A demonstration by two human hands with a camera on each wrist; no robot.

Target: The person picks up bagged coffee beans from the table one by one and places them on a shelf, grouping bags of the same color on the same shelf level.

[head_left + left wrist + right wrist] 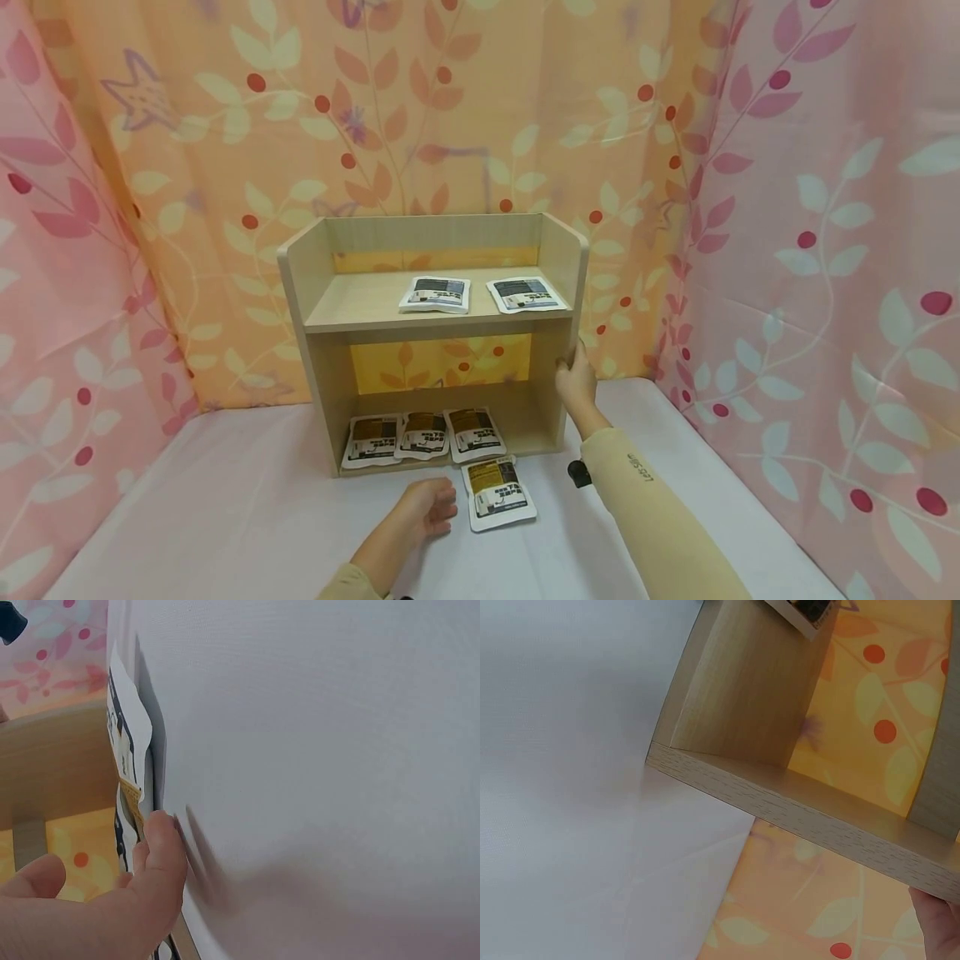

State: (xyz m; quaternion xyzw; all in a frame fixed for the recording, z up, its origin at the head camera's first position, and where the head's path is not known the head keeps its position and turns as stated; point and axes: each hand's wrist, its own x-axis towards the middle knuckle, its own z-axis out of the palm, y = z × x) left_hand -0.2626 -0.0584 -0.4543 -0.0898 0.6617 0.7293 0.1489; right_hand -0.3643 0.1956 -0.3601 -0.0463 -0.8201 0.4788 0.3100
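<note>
The left hand (423,510) rests on the white worktop (225,517), fingers loosely curled and holding nothing, fingertips just beside the left edge of a pouch (498,493). That pouch lies flat on the worktop just in front of the shelf (431,333), its long axis running front to back, the yellow-brown end toward the shelf and tilted slightly left. The right hand (576,379) holds the front edge of the shelf's right side panel, fingers curled against it. Three pouches (420,435) lie side by side on the lower board; two dark-labelled pouches (480,294) lie on the upper board.
</note>
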